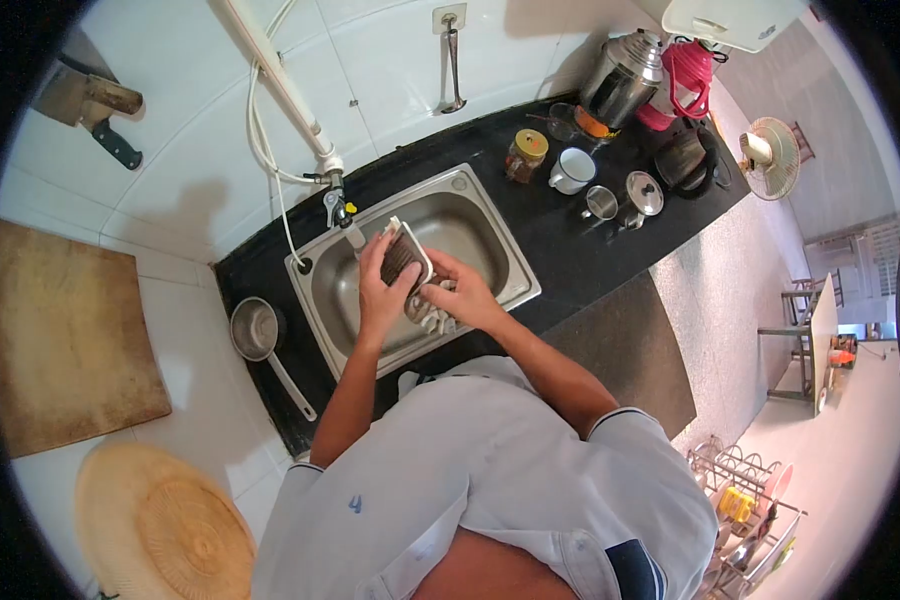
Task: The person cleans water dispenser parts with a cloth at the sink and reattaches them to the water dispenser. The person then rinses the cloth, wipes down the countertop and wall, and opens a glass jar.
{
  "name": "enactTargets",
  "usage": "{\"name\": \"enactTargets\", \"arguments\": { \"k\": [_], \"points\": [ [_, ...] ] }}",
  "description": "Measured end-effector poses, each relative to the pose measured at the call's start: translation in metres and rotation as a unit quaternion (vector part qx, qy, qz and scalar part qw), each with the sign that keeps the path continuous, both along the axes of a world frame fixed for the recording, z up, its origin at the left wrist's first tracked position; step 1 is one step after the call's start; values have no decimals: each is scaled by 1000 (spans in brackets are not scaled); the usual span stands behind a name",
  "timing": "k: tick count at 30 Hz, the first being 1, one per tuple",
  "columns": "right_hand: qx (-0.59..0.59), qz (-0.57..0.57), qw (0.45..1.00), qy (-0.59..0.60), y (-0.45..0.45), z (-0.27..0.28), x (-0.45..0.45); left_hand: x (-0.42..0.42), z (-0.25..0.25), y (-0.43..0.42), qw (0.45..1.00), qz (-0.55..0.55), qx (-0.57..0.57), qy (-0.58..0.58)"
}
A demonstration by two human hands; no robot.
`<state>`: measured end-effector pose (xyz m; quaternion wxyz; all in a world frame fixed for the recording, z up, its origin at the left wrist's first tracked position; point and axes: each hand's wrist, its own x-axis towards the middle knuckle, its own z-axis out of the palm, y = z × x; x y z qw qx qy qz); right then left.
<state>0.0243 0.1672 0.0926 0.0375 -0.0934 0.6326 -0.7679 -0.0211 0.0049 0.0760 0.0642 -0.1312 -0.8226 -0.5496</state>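
Over the metal sink (510, 240), my left hand (382, 290) and my right hand (460, 295) are closed around a small rectangular object with a white rim and a dark brown ridged face (402, 256). My left fingers grip its left side, and my right fingers press against its right edge. What kind of object it is I cannot make out. Just below my hands, pale greyish pieces (437, 316) show at the near side of the basin, partly covered by my right hand. A tap (342, 212) with a yellow part stands behind the object.
A long-handled pan (257, 330) lies left of the sink. On the dark counter to the right are a yellow-lidded jar (527, 152), a white enamel mug (572, 170), metal cups and a large metal pot (622, 80). A ladle (453, 70) and a cleaver (85, 97) hang on the wall.
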Motion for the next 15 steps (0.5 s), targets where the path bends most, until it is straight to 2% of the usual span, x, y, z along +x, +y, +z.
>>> {"name": "enactTargets", "arguments": {
  "k": [3, 5, 9, 11, 15],
  "points": [
    [16, -10, 998, -54, 2, -4, -1, -3, 13, -1, 999, -29, -38, -2],
    [28, -11, 998, -47, 5, -2, -1, -9, 14, -5, 996, -65, -34, -41],
    [39, -11, 999, -26, 8, -2, -3, -13, 34, -2, 992, -63, -90, -57],
    [34, -6, 999, -33, 9, 0, -3, -12, 40, 1, 990, -45, -133, -27],
    [45, 2, 998, -33, 12, -1, -3, -12, 43, 2, 990, -53, -128, -32]
  ]
}}
